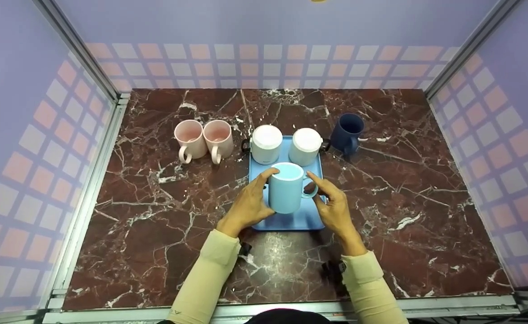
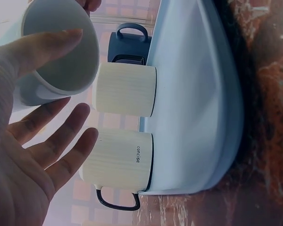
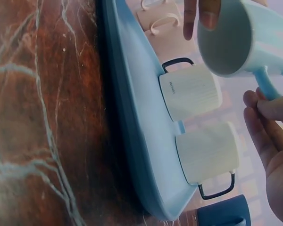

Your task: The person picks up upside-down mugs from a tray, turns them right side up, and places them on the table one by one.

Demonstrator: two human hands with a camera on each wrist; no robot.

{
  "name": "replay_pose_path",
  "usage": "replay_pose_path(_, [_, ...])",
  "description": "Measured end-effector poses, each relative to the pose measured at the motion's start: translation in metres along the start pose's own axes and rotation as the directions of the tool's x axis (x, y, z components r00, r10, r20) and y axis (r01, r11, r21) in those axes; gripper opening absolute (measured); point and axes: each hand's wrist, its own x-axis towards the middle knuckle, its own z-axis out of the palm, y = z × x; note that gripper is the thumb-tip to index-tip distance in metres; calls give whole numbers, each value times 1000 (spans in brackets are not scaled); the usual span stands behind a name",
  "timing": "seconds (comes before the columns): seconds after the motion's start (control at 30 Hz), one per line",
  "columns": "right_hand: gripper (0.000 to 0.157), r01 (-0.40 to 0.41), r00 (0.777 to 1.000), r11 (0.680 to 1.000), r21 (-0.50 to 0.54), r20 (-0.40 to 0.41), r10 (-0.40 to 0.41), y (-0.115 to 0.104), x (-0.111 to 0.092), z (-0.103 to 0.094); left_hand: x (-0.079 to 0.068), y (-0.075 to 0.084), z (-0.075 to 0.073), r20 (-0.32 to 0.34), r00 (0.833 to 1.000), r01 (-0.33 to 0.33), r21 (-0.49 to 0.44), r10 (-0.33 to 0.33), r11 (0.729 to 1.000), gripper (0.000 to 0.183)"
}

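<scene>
Above the blue tray, a light blue mug is held between both hands. My left hand grips its body from the left; its other fingers spread apart below in the left wrist view. My right hand has thumb and index finger at the handle. In the wrist views, the mug's shaded end, which looks like its mouth, faces down toward the tray. Two white mugs with black handles stand mouth down, side by side, at the tray's far end.
Two pink mugs stand together left of the tray, handles toward me. A dark blue mug stands just beyond the tray's far right corner. Metal-framed walls surround the marbled table at the back and both sides.
</scene>
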Motion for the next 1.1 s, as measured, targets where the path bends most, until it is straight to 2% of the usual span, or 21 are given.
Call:
replay_pose_path(0.17, [66, 18, 1000, 995, -93, 4, -17, 9, -2, 0, 1, -1, -2, 28, 1000, 12, -38, -11, 999, 104])
replay_pose_path(0.3, [69, 8, 1000, 995, -97, 30, -5, 16, -4, -2, 1, -2, -3, 47, 999, 14, -50, -11, 999, 106])
replay_pose_path(0.53, [68, -29, 996, 999, -28, 83, 31, 20, -6, -6, 7, -5, -4, 7, 993, -114, -45, 114, 992, 110])
replay_pose_path(0.63, [70, -28, 996, 1000, -15, 88, 29, 21, -6, -6, 9, -6, -5, 4, 990, -142, -55, 142, 988, 114])
replay_pose_path(0.83, [73, -26, 994, 1000, -15, 106, 28, 12, -6, -6, 8, -5, -5, 43, 994, -96, -113, 102, 989, 123])
replay_pose_path(1.0, [72, -20, 993, 1000, 5, 118, 19, -7, -2, -10, 6, -3, -4, 69, 998, 8, -195, 6, 981, 121])
replay_pose_path(1.1, [72, -16, 993, 1000, -6, 119, 16, -11, -2, -11, 6, -2, -4, 80, 995, 75, -249, -56, 966, 119])
